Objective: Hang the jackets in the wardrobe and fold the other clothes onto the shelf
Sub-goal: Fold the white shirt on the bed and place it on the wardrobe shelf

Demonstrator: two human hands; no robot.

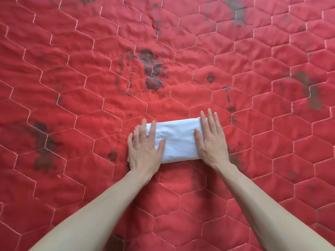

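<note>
With the fingers of the left hand (143, 151) and right hand (211, 140) flat and slightly spread on the folded white cloth (176, 140), press outward evenly to flatten its creases against the red quilt (72, 87).

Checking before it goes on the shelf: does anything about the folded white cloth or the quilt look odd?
The white cloth is folded neatly, both hands flat on its ends. Only the red quilt looks odd: dark smudged blotches, heaviest just beyond the cloth.

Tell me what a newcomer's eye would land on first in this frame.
The small white folded garment stands out first, lying low and centre on a red quilt with hexagon stitching that fills the view. The left hand and right hand press flat on its two ends, fingers straight. Dark faded print marks dot the quilt.
</note>
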